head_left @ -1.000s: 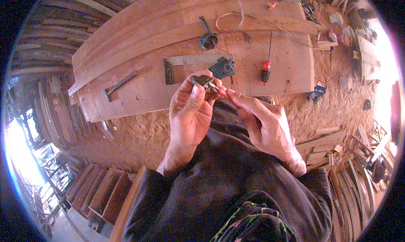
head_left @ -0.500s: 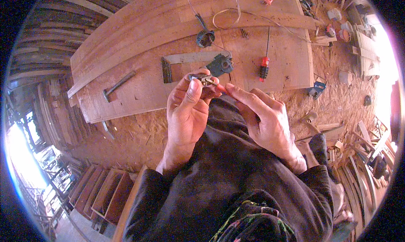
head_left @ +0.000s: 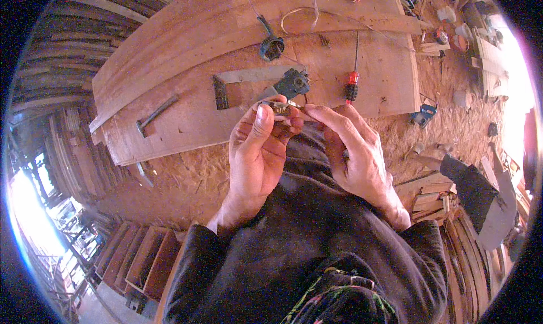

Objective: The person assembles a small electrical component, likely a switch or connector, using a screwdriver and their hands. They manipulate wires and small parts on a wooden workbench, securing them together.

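Mid-frame, my left hand (head_left: 257, 148) pinches a small metal part (head_left: 278, 106), lying crosswise; my right hand (head_left: 353, 154) nips its right end.

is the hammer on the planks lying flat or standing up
Lying flat. The hammer rests on its side on the wooden planks, handle along the surface, away from both hands.

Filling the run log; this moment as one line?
left hand: pinches small metal part | right hand: fingertips at part | screwdriver on boards
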{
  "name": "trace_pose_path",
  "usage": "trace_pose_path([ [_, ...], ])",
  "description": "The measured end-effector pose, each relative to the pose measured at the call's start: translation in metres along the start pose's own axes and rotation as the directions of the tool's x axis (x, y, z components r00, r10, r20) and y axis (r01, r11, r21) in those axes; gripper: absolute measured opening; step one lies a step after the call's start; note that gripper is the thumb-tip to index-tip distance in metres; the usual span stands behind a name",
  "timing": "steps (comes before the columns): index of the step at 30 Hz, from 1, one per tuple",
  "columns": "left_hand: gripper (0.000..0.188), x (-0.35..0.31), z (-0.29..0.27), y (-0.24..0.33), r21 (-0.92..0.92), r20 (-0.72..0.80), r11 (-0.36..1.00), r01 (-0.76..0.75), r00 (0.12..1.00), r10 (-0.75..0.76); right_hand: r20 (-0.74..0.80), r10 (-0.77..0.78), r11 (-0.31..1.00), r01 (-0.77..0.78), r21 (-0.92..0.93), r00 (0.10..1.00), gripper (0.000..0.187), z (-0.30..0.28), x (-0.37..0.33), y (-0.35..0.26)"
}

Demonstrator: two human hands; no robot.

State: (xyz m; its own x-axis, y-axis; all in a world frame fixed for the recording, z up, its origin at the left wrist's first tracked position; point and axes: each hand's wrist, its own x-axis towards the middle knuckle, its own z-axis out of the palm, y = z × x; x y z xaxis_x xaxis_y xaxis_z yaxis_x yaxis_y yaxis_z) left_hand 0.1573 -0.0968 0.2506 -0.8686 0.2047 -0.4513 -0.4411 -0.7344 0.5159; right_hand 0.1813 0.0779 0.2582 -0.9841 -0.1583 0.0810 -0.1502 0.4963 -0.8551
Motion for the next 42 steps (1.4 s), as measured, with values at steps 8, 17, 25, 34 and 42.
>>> trace_pose_path([
  [8, 0.029, -0.002, -0.003, -0.002, 0.037, -0.007, 0.999, -0.002, 1.0, 0.002, 0.018, 0.061, 0.997, -0.06, -0.046, 0.998, 0.057, 0.0, -0.001, -0.008],
  [17, 0.026, -0.003, -0.006, -0.004, 0.085, 0.01, 0.996, -0.036, 0.999, 0.035, -0.005, 0.084, 0.994, -0.084, -0.068, 0.996, 0.053, 0.001, 0.001, -0.01],
  [25, 0.025, -0.003, -0.006, -0.005, 0.167, -0.026, 0.984, -0.066, 0.997, 0.071, -0.02, 0.048, 0.997, -0.046, 0.065, 0.999, 0.056, 0.002, 0.006, -0.012],
  [34, 0.029, -0.004, -0.005, -0.002, 0.103, 0.017, 0.995, -0.013, 1.0, 0.012, 0.033, 0.033, 0.985, -0.038, 0.166, 0.999, 0.05, -0.003, 0.007, -0.006],
  [42, 0.029, -0.002, -0.007, -0.003, 0.123, 0.037, 0.992, 0.001, 0.999, -0.006, -0.04, 0.057, 0.967, -0.045, 0.251, 0.998, 0.044, 0.006, 0.005, -0.005],
])
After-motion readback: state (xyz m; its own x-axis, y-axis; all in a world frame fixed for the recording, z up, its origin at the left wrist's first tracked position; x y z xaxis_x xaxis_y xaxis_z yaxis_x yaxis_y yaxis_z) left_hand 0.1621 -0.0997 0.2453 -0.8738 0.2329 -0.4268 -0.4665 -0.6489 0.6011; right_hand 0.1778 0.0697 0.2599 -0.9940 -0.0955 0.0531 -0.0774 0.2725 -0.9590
